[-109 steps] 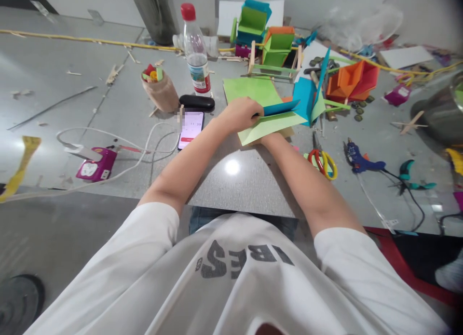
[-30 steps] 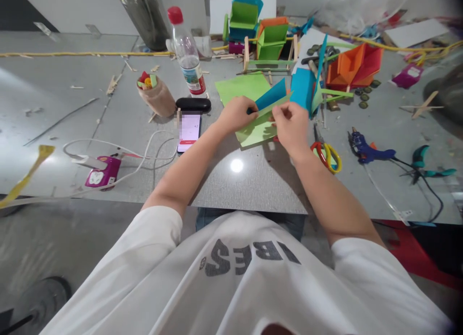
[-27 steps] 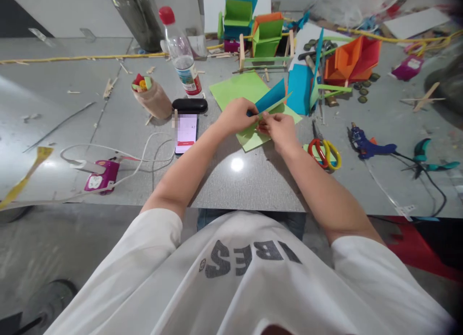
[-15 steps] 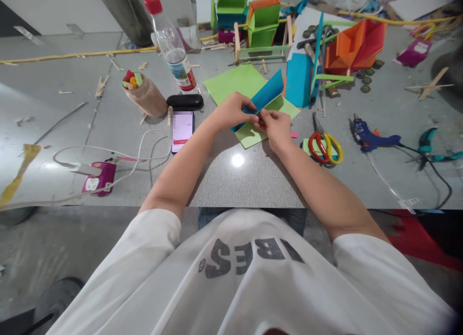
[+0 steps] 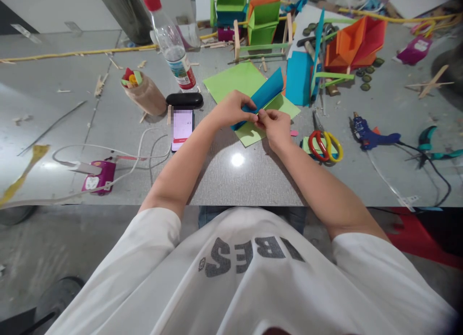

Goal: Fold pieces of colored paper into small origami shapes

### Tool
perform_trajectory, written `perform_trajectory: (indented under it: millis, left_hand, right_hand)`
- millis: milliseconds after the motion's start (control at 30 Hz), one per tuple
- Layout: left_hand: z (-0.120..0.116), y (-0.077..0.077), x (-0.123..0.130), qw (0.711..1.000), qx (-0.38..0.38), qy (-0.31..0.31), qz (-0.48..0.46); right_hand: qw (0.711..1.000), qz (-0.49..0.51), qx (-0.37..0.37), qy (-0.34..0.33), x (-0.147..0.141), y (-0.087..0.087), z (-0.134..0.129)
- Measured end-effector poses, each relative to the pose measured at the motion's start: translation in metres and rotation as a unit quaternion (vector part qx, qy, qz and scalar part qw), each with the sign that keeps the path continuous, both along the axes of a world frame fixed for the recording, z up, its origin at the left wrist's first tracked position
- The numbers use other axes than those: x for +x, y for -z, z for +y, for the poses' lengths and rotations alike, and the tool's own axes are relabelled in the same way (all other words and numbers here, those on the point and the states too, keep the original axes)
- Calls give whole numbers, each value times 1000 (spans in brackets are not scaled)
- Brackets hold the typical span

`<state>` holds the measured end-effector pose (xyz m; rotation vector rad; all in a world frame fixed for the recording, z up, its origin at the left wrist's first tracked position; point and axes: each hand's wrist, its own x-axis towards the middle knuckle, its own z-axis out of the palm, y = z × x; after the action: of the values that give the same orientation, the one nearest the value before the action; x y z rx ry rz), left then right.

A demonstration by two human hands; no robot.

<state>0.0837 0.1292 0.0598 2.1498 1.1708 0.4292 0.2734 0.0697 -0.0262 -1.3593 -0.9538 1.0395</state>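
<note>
A folded sheet of blue paper (image 5: 268,90) is tilted up over light green paper (image 5: 237,80) on the grey table. My left hand (image 5: 235,108) is closed on the blue paper's near side, thumb and fingers pinching it. Close against it, my right hand (image 5: 275,125) pinches at the same edge with thumb and forefinger. The fingertips of both hands nearly meet and hide the part of the paper between them. Red and yellow-handled scissors (image 5: 321,144) lie to the right of my right hand, on small green and blue paper pieces.
A bottle (image 5: 177,60) with a red cap, a black case (image 5: 184,100) and a phone (image 5: 183,127) are on the left. A blue glue gun (image 5: 374,134) and pliers (image 5: 430,144) lie right. Paper-and-stick constructions (image 5: 263,24) stand at the back. White cables (image 5: 119,149) cross the left side.
Both hands stay at the blue paper with almost no movement. The whole view has shifted very slightly.
</note>
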Motion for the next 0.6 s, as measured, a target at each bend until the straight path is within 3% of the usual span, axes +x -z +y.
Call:
perform_trajectory:
  millis: [367, 600]
  left_hand:
    - [-2, -5, -2, 1000, 13, 6, 9]
    - [3, 3, -3, 1000, -3, 9, -29]
  right_hand:
    - [1000, 12, -5, -5, 1, 0, -2]
    - [1000, -3, 13, -12, 3, 6, 0]
